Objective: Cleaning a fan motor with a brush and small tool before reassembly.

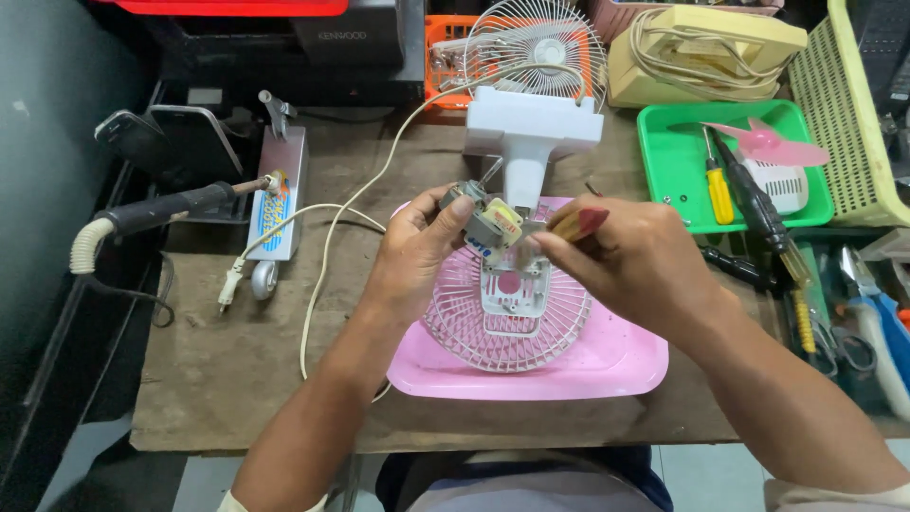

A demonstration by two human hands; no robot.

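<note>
**Q:** Over the pink tray point(626, 365), what does each hand have?

**A:** Left hand point(417, 251): fingers curled shut around a small fan motor point(491, 228), held just above the pink fan grille point(507, 318) lying in the tray. Right hand point(635, 261): closed on a screwdriver point(576, 224) with a red-and-yellow handle, tip hidden near the motor.

**Q:** Surroundings?

**A:** White fan base point(531, 133) stands just behind the motor. Green tray point(664, 180) to the right holds tools and a pink fan blade point(768, 142). Soldering iron point(171, 209) lies well left.
</note>
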